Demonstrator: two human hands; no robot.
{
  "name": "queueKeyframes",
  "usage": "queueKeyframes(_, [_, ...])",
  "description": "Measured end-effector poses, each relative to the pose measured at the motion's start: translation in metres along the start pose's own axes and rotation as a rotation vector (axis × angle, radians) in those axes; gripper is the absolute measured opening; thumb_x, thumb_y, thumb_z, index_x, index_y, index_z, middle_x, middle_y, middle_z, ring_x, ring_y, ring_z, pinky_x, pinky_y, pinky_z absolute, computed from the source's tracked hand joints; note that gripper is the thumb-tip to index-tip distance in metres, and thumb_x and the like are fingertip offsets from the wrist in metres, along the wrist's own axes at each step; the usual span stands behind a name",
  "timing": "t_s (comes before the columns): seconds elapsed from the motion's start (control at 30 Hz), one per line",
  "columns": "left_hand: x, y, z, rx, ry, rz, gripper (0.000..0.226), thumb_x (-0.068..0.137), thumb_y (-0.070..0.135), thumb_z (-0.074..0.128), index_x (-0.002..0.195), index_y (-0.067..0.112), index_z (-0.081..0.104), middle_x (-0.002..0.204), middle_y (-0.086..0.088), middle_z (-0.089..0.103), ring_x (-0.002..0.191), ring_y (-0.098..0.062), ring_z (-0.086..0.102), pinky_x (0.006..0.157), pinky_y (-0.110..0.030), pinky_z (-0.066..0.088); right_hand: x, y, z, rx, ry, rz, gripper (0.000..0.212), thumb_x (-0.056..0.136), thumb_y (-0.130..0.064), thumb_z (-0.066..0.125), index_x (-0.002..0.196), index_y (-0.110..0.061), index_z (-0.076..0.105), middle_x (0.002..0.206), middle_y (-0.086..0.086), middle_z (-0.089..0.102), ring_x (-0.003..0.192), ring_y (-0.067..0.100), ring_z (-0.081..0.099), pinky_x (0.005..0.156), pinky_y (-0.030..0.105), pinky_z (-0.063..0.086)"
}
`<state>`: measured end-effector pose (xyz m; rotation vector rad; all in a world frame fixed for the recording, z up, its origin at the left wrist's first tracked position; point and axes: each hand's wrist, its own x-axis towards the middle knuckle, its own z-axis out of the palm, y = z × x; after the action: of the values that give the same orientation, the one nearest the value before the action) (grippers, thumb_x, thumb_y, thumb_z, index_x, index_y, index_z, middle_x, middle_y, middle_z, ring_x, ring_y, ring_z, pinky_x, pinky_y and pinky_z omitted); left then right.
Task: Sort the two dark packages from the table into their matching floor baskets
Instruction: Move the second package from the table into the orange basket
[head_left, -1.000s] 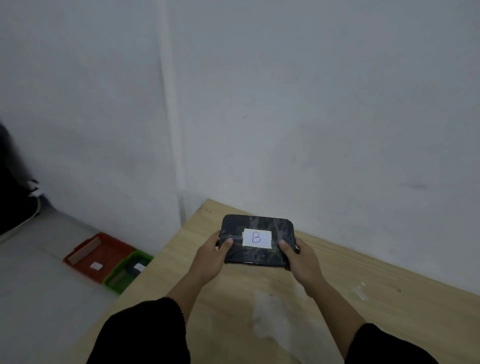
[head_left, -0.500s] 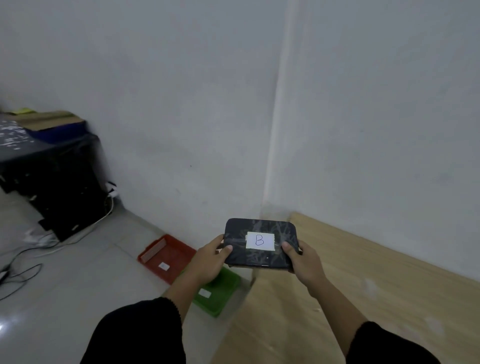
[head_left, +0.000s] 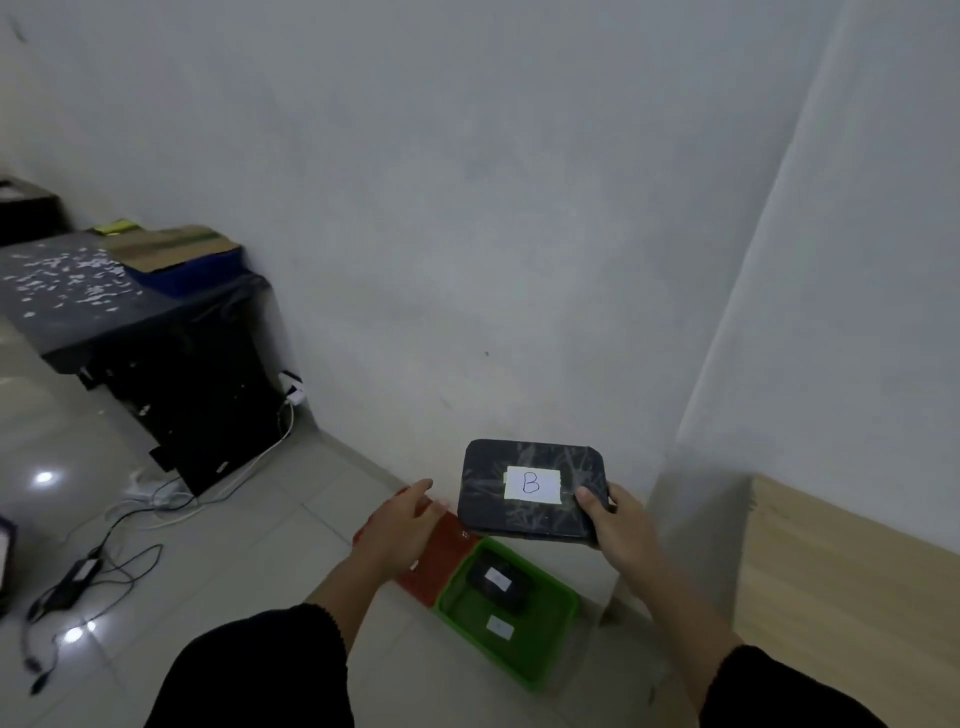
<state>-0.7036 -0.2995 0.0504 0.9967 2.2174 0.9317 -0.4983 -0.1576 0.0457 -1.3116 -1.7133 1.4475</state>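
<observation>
My right hand (head_left: 621, 525) grips the right end of a dark package (head_left: 524, 514) that carries a white label marked B. It hangs in the air above two floor baskets. My left hand (head_left: 402, 525) is off the package, fingers apart, hovering over the red basket (head_left: 441, 561). Beside the red one stands the green basket (head_left: 540, 660), which holds another dark package (head_left: 501, 582) with a white label and a white tag on its floor. The red basket is partly hidden by my left hand.
The wooden table (head_left: 841, 597) is at the right, its corner close to the green basket. A black cabinet (head_left: 171, 374) stands at the left wall. Cables and a power adapter (head_left: 83, 569) lie on the tiled floor (head_left: 218, 561).
My view has swung left from the table to the floor baskets. My left hand has let go of the package, which now stays in my right hand alone.
</observation>
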Motion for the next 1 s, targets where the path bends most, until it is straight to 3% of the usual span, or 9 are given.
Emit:
queueKeyframes(0.37, [0.146, -0.068, -0.093, 0.046, -0.07, -0.028, 0.05, 0.095, 0.035, 0.043, 0.142, 0.019, 0.033, 0.145, -0.009, 0.045, 0.131, -0.022, 0.043, 0.103, -0.031, 0.034, 0.104, -0.045, 0.123, -0.005, 0.028, 0.098, 0.038, 0.09, -0.035, 0.056, 0.12, -0.011, 0.055, 0.113, 0.014, 0.065, 0.098, 0.029, 0.064, 0.089, 0.047, 0.054])
queueKeyframes(0.73, [0.3, -0.134, -0.177, 0.106, -0.322, 0.065, 0.056, 0.094, 0.041, 0.044, 0.144, 0.021, 0.028, 0.15, -0.006, 0.037, 0.135, -0.022, 0.038, 0.112, -0.035, 0.028, 0.169, -0.064, 0.253, 0.013, 0.297, 0.248, 0.037, 0.089, -0.034, 0.056, 0.117, -0.009, 0.056, 0.113, 0.016, 0.065, 0.102, 0.034, 0.063, 0.091, 0.053, 0.051])
queueKeyframes(0.87, [0.346, -0.151, -0.196, 0.143, -0.39, 0.088, 0.057, 0.094, 0.042, 0.043, 0.144, 0.021, 0.027, 0.151, -0.005, 0.035, 0.136, -0.021, 0.035, 0.114, -0.035, 0.026, 0.187, -0.067, 0.288, -0.008, 0.353, 0.298, 0.036, 0.09, -0.036, 0.055, 0.116, -0.011, 0.056, 0.105, 0.009, 0.063, 0.098, 0.032, 0.063, 0.089, 0.052, 0.053])
queueKeyframes(1.0, [0.379, -0.164, -0.2, 0.17, -0.456, 0.107, 0.058, 0.094, 0.042, 0.043, 0.145, 0.02, 0.026, 0.152, -0.006, 0.033, 0.138, -0.022, 0.033, 0.116, -0.036, 0.024, 0.205, -0.066, 0.311, -0.002, 0.397, 0.321, 0.039, 0.089, -0.037, 0.056, 0.119, -0.012, 0.055, 0.109, 0.009, 0.063, 0.1, 0.032, 0.063, 0.09, 0.052, 0.053])
